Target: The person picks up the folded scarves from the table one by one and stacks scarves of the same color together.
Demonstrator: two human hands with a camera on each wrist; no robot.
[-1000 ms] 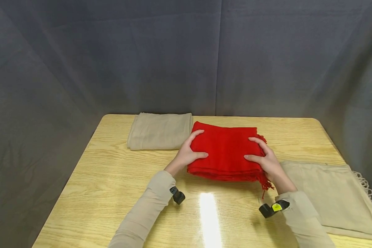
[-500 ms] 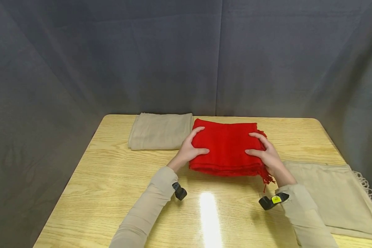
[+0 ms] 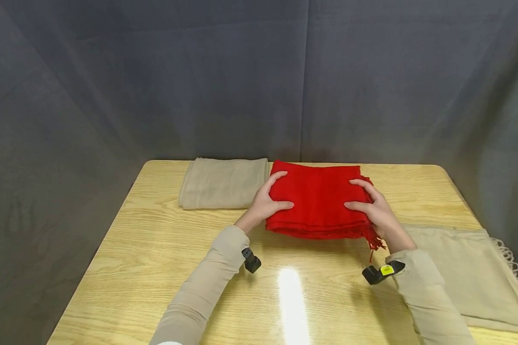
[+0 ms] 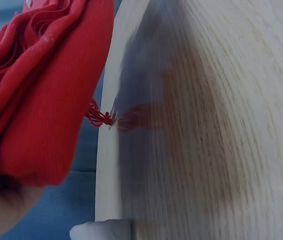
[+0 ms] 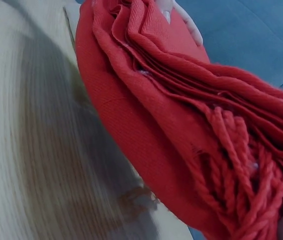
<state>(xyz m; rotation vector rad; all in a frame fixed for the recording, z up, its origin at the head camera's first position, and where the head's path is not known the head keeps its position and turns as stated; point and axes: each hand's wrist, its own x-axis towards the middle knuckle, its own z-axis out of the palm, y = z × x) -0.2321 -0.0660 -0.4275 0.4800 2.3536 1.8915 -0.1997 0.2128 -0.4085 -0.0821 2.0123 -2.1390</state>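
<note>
A folded red scarf (image 3: 319,196) with fringe at its right end is held between both hands over the far half of the table. My left hand (image 3: 263,205) grips its left side, thumb and a finger on top and the other fingers hidden by the cloth. On the fringed side, my right hand (image 3: 379,213) holds it the same way. Stacked folds of the scarf (image 5: 146,115) and thick twisted tassels fill the right wrist view. In the left wrist view, a tassel (image 4: 99,117) dangles from the scarf's lower side over the wood, with a shadow beneath.
Left of the scarf, a folded beige cloth (image 3: 224,184) lies by the table's back edge. Another beige cloth (image 3: 466,278), fringed, lies at the right beyond the right forearm. A dark grey curtain (image 3: 241,86) hangs behind the wooden table (image 3: 151,254).
Both hands have carried the red scarf a little farther away, toward the table's back edge, and slightly to the right. The beige cloths have stayed put.
</note>
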